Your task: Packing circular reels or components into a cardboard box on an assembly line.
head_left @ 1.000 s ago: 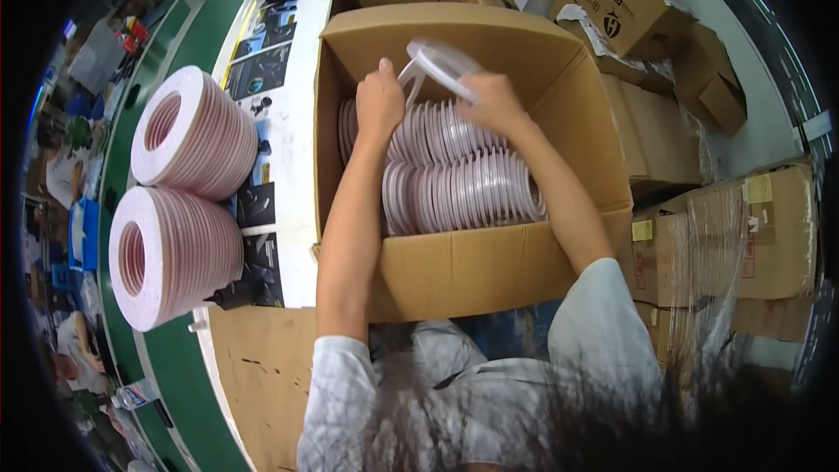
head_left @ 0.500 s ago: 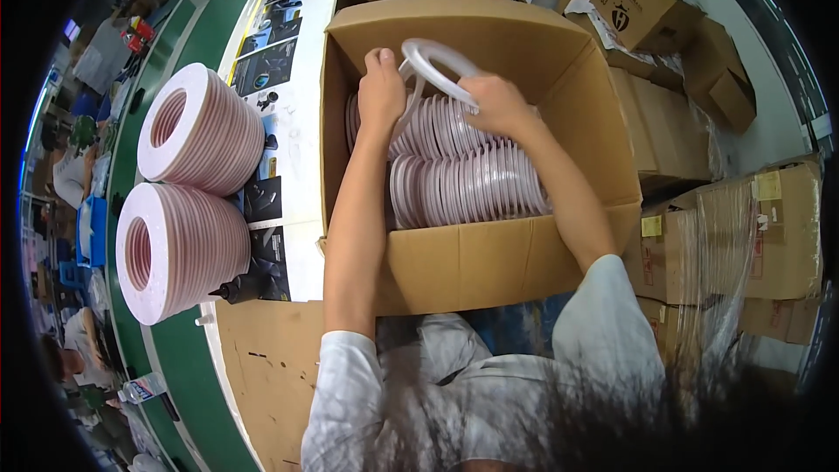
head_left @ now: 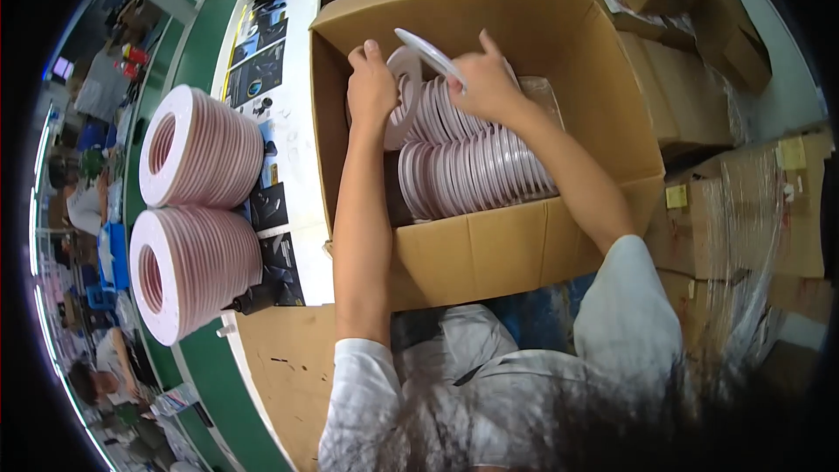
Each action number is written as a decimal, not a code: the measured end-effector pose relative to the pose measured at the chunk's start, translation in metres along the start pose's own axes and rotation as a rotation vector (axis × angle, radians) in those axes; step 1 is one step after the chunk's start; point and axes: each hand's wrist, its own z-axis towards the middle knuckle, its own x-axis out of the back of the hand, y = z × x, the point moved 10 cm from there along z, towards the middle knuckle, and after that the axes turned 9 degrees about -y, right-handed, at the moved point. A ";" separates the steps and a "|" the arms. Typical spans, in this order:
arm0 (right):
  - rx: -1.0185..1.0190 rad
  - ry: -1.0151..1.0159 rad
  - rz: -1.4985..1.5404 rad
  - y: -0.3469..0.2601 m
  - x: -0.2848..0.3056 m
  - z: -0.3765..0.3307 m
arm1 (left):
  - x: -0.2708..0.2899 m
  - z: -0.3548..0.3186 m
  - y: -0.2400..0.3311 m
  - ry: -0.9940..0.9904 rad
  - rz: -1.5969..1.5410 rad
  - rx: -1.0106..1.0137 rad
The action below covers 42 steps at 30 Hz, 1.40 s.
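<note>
Flat white ring (head_left: pixel 428 54) — thin, tilted, pinched by both hands' fingers (head_left: pixel 454 83), above pink-edged rows (head_left: pixel 472 166)

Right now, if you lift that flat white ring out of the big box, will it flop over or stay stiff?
Probably stiff: the white ring juts out flat past the right hand without drooping. Likely light, since only a few fingers hold it. On edge it might roll, being round, though the rings packed in the cardboard box prop each other up. The left hand rests on that row.
</note>
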 end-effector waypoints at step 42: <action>0.190 0.195 0.059 0.019 0.032 -0.008 | 0.028 0.017 0.001 0.107 0.400 -0.153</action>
